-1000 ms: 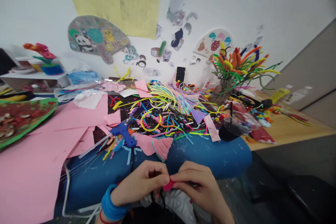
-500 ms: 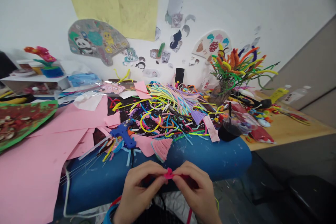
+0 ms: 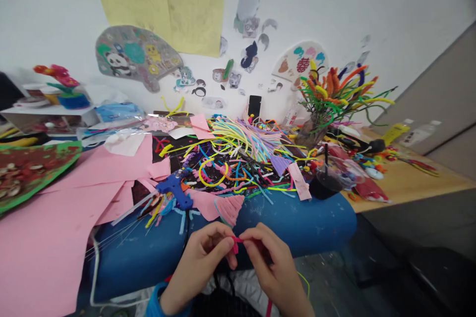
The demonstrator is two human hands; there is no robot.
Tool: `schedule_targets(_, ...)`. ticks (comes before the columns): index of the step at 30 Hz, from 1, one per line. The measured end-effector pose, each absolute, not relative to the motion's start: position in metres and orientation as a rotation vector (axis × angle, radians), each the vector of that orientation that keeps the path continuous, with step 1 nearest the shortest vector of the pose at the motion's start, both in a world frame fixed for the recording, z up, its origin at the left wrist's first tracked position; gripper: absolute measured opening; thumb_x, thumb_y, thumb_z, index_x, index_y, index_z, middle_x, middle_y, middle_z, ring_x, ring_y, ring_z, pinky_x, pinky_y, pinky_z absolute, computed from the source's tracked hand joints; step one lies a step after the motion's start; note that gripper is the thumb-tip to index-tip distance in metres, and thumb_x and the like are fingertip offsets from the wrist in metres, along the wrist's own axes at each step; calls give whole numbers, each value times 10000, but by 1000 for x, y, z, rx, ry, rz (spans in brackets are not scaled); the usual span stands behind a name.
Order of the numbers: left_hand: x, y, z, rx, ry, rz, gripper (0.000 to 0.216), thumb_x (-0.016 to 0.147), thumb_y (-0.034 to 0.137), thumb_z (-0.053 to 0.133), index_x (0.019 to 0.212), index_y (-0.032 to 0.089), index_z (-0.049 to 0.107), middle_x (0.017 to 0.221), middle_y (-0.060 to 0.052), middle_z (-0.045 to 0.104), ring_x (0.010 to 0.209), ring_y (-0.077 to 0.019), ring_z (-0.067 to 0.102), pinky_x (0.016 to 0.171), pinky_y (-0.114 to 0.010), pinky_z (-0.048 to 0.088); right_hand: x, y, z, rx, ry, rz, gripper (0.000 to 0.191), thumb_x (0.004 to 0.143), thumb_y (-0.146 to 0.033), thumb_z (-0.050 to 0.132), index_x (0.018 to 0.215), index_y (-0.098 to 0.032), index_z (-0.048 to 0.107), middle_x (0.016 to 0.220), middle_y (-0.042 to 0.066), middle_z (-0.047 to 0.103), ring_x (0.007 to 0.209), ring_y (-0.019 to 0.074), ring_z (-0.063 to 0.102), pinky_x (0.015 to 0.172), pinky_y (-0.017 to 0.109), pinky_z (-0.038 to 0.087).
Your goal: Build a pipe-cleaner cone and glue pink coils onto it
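Note:
A short, bent piece of hot-pink pipe cleaner (image 3: 235, 244) is pinched between both hands above the near edge of the table. My left hand (image 3: 206, 252) is closed on its folded part with thumb and forefinger. On the other side, my right hand (image 3: 270, 257) pinches an end that sticks out sideways. A pink strand hangs below my right hand, and whether it joins the held piece is hidden. Just beyond the fingers lies a pink cone-shaped piece (image 3: 229, 209) with ridged rows. Left of it rests a blue glue gun (image 3: 174, 189).
A tangled heap of pipe cleaners (image 3: 245, 143) covers the table's middle. Pink sheets (image 3: 48, 237) spread over the left side. A dark cup with a straw (image 3: 325, 185) stands near the right front edge, with a vase of pipe-cleaner flowers (image 3: 312, 129) behind it.
The pink piece has turned and shifted slightly left, its folded part now hanging down. My left fingers have curled around it, and my right fingertips have moved slightly up.

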State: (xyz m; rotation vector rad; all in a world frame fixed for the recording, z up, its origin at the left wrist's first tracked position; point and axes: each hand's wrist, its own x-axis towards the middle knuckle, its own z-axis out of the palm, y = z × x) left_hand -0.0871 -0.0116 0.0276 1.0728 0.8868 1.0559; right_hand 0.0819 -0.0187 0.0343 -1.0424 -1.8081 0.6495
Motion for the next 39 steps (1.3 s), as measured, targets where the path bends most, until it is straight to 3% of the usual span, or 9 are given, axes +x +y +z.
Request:
schedule_targets(4,-85,-9,26,989,840,1049,312,790,446,725,798,138,671,559,30,617,479,-79,558,543,-194,437,81,-16,35,-1001,-1798,572,88,872,-158,648,883,-235,690,769,-25,709,680,113,626,625,176,473)
schedule_targets(12,-81,-18,30,976,911,1140,325,740,450,768,737,138,675,532,27,617,476,-77,555,535,-189,425,71,-19,26,-1108,-1604,503,113,830,-161,651,748,-229,690,652,-47,692,531,92,614,471,158,434)
schedule_targets(26,-84,-9,27,1049,956,999,272,774,395,688,718,145,597,505,42,546,445,-77,465,481,-196,358,79,-13,27,-1069,-1823,534,61,873,-198,667,825,-201,704,670,-16,640,567,112,570,533,210,426)
schedule_targets(39,-67,-16,11,874,936,1249,200,780,336,710,732,152,647,633,22,595,518,-91,538,540,-205,427,53,-30,12,-1035,-1541,396,175,891,-69,586,875,-206,693,725,-6,665,639,111,635,616,175,517)
